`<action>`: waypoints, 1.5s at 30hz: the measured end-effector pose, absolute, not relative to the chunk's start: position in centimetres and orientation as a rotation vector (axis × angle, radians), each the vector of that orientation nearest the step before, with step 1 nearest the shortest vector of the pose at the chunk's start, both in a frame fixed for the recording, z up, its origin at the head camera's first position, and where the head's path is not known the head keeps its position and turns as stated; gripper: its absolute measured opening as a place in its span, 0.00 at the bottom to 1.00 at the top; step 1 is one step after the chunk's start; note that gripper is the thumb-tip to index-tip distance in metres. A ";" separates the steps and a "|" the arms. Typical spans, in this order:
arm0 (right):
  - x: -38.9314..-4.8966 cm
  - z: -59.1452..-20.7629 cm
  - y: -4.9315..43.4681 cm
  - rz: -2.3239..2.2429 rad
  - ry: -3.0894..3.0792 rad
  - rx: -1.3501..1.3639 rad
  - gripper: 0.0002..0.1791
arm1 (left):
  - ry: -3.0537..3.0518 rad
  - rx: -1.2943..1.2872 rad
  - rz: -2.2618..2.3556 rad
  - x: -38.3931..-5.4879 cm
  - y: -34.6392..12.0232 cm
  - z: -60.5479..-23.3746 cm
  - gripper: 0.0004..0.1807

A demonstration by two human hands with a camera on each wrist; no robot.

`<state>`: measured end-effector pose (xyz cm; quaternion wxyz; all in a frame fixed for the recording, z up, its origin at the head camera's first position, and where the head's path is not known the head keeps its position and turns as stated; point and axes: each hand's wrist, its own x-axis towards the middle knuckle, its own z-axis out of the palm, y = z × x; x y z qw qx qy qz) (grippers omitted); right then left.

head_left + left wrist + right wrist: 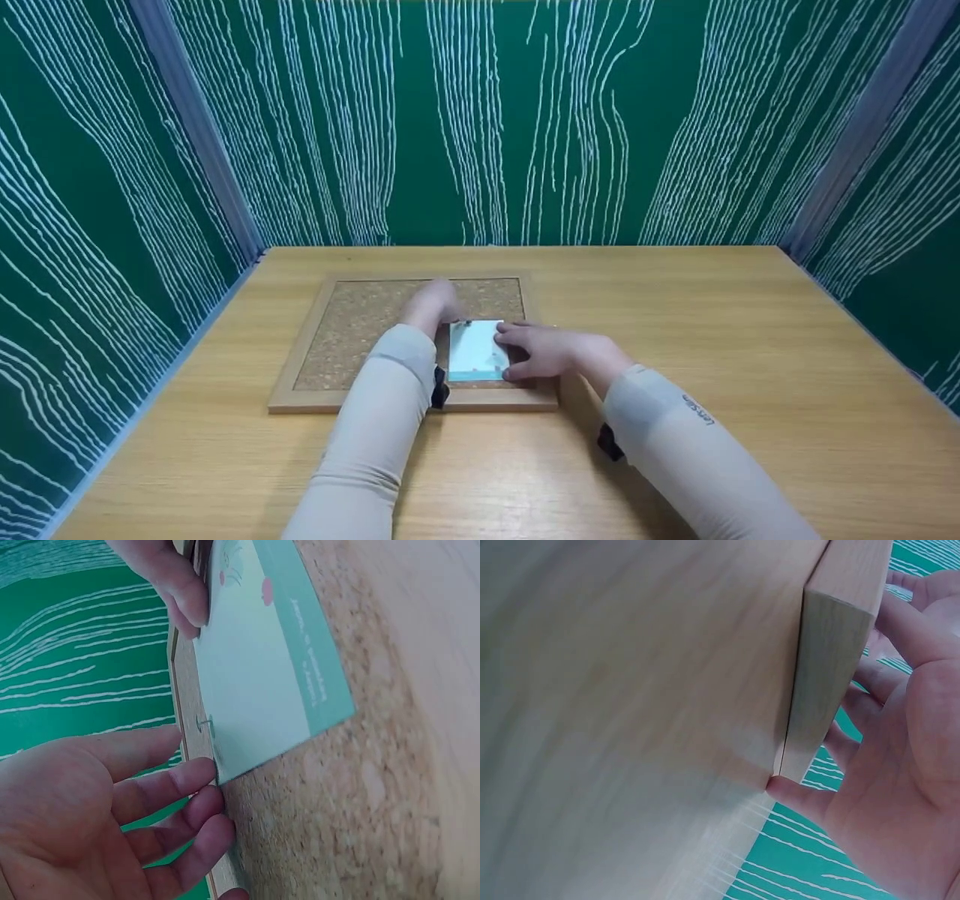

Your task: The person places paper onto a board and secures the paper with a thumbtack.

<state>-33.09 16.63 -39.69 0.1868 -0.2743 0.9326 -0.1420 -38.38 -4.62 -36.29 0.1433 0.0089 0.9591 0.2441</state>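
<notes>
A pale card point(477, 349) with a green strip along its near edge lies on a framed cork board point(360, 330). My left hand point(435, 304) is at the card's far left corner; in the left wrist view the left hand's point(82, 802) loosely bent fingers touch the board beside that corner. A small clear pin point(204, 722) shows near the corner, apart from those fingertips. On the card's right edge rest the spread fingers of my right hand point(536, 350). In the right wrist view the right hand point(930, 720) reaches over the wooden frame point(829, 664), its fingertips partly hidden.
The board lies on a wooden table point(712, 322), left of its middle. Green panels point(420, 112) with white wavy lines stand behind and at both sides. Dark wrist straps point(440, 388) sit under the beige sleeves point(375, 442).
</notes>
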 end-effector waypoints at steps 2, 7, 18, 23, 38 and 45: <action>-33.1 -39.7 16.6 -0.399 2.625 -0.769 0.41 | 2.787 0.021 0.706 -38.4 -4.8 -36.4 0.13; -33.2 -39.7 16.6 -0.363 2.639 -0.798 0.41 | 2.879 0.064 0.592 -38.0 -5.1 -36.6 0.14; -33.2 -39.8 16.8 -0.359 2.641 -0.823 0.41 | 2.942 0.005 0.528 -37.9 -4.5 -36.7 0.12; -33.2 -39.8 16.8 -0.364 2.643 -0.815 0.41 | 2.948 -0.010 0.522 -38.0 -4.4 -36.8 0.13; -33.1 -39.7 16.5 -0.356 2.642 -0.812 0.41 | 2.948 -0.059 0.483 -38.1 -4.1 -36.7 0.15; -33.1 -39.6 16.6 -0.380 2.635 -0.793 0.41 | 2.945 -0.072 0.459 -38.3 -3.9 -36.8 0.18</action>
